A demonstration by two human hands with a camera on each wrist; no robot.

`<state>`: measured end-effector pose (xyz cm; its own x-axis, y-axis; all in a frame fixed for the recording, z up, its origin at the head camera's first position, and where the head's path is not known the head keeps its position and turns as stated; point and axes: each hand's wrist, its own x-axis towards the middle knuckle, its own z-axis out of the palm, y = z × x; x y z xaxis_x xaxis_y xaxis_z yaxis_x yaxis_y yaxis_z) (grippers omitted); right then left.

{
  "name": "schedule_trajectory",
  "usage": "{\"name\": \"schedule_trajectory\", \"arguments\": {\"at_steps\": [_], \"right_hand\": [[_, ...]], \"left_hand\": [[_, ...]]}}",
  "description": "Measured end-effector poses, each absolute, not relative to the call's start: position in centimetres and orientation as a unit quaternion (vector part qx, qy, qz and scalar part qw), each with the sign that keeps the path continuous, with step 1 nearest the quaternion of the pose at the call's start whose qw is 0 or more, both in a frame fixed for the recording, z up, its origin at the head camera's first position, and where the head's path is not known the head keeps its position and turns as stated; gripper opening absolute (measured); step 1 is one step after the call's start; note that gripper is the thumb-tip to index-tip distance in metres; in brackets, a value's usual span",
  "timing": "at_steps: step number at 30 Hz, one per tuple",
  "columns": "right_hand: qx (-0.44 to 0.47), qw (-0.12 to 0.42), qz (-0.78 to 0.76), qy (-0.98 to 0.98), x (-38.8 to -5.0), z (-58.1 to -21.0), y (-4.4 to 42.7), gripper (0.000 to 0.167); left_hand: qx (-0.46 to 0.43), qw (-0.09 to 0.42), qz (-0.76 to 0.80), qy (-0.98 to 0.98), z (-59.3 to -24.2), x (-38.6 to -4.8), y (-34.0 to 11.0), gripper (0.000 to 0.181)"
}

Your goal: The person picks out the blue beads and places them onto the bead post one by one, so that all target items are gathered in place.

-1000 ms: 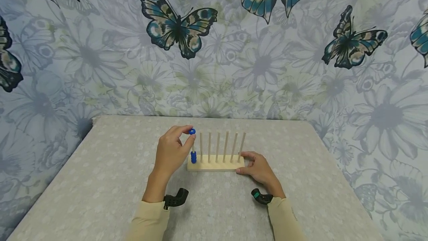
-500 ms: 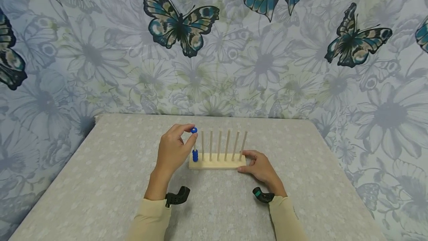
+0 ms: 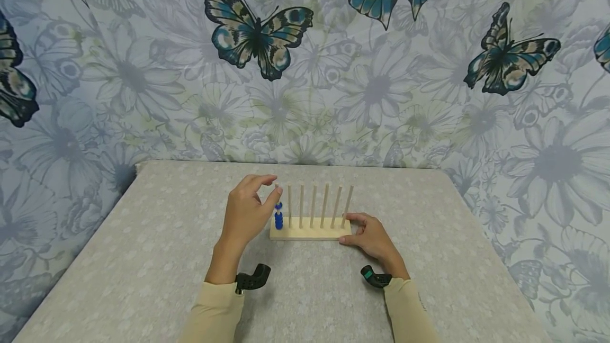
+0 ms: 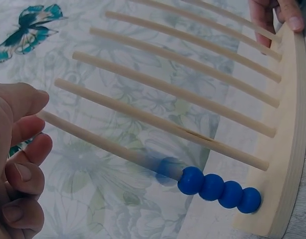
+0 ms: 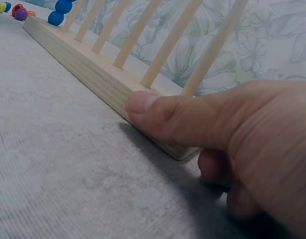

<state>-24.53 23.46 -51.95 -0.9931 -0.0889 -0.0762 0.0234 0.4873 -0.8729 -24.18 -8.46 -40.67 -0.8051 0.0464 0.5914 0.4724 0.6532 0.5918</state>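
A wooden peg rack (image 3: pixel 310 234) stands on the table with a row of upright pegs. Blue beads (image 4: pixel 218 191), several of them, are stacked at the foot of its leftmost peg. One more blue bead (image 4: pixel 168 170) is blurred in the left wrist view, partway down that peg above the stack. My left hand (image 3: pixel 245 213) is at the peg's top, thumb and forefinger apart, holding no bead. At the rack's right end, my right hand (image 3: pixel 369 234) grips the base, its thumb (image 5: pixel 148 107) against the front edge and the other fingers mostly hidden behind.
Loose coloured beads (image 5: pixel 21 12) lie on the table beyond the rack's left end in the right wrist view. A pale patterned cloth covers the table (image 3: pixel 305 300). Behind it hangs a butterfly-and-flower backdrop (image 3: pixel 371 99).
The blue bead pinched at the peg's top has been let go and has dropped down the peg. My left thumb and forefinger have parted. The right hand keeps its grip.
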Motion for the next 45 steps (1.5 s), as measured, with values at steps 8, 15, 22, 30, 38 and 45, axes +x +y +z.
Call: {"name": "schedule_trajectory", "arguments": {"at_steps": [8, 15, 22, 30, 38, 45], "right_hand": [[-0.017, 0.052, -0.506, 0.861, -24.7, -52.1, 23.7, 0.071], [-0.019, 0.056, -0.514, 0.855, -24.7, -52.3, 23.6, 0.071], [-0.021, 0.057, -0.513, 0.856, -24.8, -52.3, 23.3, 0.072], [-0.013, 0.052, -0.512, 0.857, -24.7, -52.3, 23.4, 0.071], [-0.008, 0.055, -0.514, 0.856, -24.6, -52.1, 23.4, 0.072], [-0.009, 0.058, -0.511, 0.857, -24.6, -52.2, 23.4, 0.072]], "left_hand": [[-0.145, 0.274, -0.398, -0.863, -40.2, -24.0, -8.6, 0.029], [-0.150, 0.279, -0.390, -0.865, -40.2, -23.8, -8.7, 0.027], [-0.141, 0.293, -0.380, -0.866, -39.6, -23.4, -9.8, 0.028], [-0.122, 0.307, -0.390, -0.859, -39.7, -22.8, -10.9, 0.027], [-0.104, 0.315, -0.370, -0.868, -39.5, -22.0, -12.3, 0.026], [-0.076, 0.299, -0.354, -0.883, -40.4, -21.2, -13.6, 0.028]]}}
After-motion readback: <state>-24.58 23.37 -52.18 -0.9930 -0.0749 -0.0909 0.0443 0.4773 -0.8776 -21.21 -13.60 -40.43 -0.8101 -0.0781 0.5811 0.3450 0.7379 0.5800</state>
